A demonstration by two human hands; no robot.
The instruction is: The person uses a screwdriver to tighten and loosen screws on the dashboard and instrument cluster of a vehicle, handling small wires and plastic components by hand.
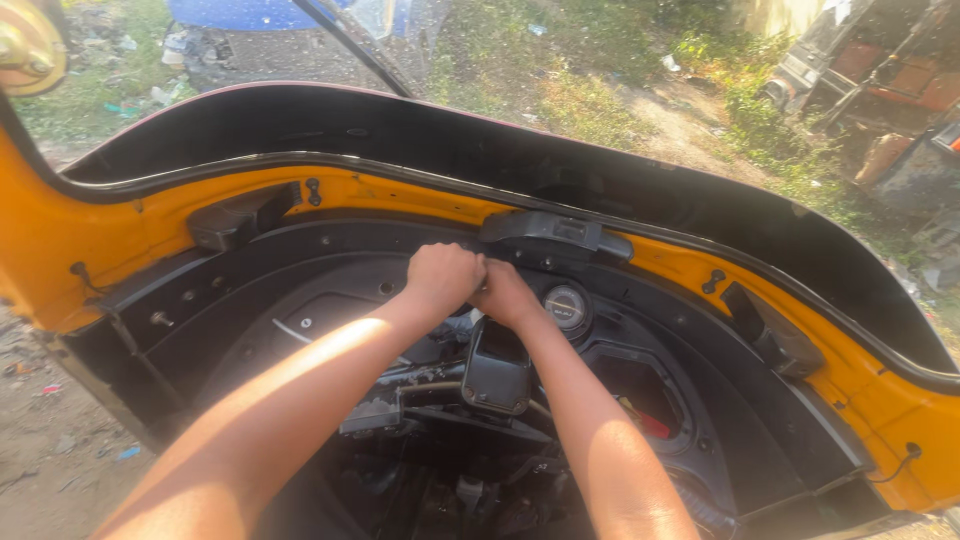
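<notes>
Left hand (443,277) and right hand (503,292), both clenched, touch at the dashboard (330,290) centre; what they grasp is hidden. Round gauge (566,307) just right of them; black cover (496,368) hangs directly below.

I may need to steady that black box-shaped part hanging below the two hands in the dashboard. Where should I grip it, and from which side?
Probably grip the black box-shaped part across its two flat side faces, low down, coming from below and toward you. Its top sits right under the left hand and right hand, and the round gauge crowds its upper right.
</notes>
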